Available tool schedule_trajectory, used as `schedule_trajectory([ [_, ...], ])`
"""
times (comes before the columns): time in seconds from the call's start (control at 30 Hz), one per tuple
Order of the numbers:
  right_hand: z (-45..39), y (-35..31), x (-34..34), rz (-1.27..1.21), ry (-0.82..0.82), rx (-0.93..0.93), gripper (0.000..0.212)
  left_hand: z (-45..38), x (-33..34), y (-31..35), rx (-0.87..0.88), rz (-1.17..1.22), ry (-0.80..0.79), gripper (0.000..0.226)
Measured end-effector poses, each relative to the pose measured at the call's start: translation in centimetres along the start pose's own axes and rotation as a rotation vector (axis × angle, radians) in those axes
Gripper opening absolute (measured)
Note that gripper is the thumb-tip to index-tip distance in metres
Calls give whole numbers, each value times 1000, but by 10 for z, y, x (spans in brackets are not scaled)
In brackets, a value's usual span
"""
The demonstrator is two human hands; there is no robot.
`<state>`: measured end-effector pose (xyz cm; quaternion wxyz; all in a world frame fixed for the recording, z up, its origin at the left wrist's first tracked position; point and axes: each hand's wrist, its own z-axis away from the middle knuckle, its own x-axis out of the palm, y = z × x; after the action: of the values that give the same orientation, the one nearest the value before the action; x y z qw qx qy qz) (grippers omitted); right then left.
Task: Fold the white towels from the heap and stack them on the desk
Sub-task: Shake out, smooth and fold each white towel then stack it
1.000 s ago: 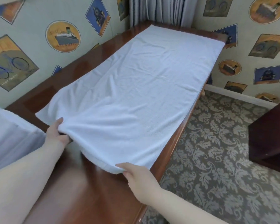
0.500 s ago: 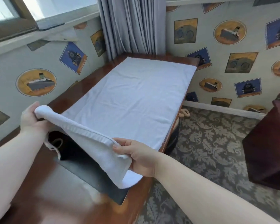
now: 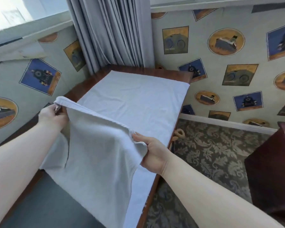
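A large white towel (image 3: 135, 99) lies lengthwise on the dark wooden desk (image 3: 179, 74). Its near end is lifted off the desk and curves over toward the far end, showing its underside. My left hand (image 3: 52, 116) pinches the near left corner, raised above the desk's left side. My right hand (image 3: 152, 153) grips the near right corner, a little lower, close to the desk's right edge. The far half of the towel stays flat on the desk. No heap of towels is in view.
A dark mat (image 3: 48, 203) lies on the near part of the desk. Grey curtains (image 3: 112, 33) hang behind the desk's far end. Patterned carpet (image 3: 212, 153) runs along the right, with a dark wooden cabinet (image 3: 273, 175) at the right edge.
Both hands have lifted the towel's near end off the desk and carried it up and away from me, uncovering the dark mat. My view has tilted upward.
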<state>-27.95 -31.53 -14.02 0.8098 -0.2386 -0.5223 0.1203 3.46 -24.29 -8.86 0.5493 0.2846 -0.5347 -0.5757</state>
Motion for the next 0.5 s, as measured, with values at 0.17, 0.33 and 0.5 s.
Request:
schedule_trajectory([
  [0.17, -31, -74, -48, -101, 195, -14, 24, -10, 100, -8, -296, 591, -109, 51],
  [0.33, -62, -162, -101, -120, 188, 12, 28, -40, 188, -27, -233, 507, -58, 37],
  [0.5, -86, -239, -145, -214, 193, 11, 27, -67, 273, -45, -261, 424, -174, 33],
])
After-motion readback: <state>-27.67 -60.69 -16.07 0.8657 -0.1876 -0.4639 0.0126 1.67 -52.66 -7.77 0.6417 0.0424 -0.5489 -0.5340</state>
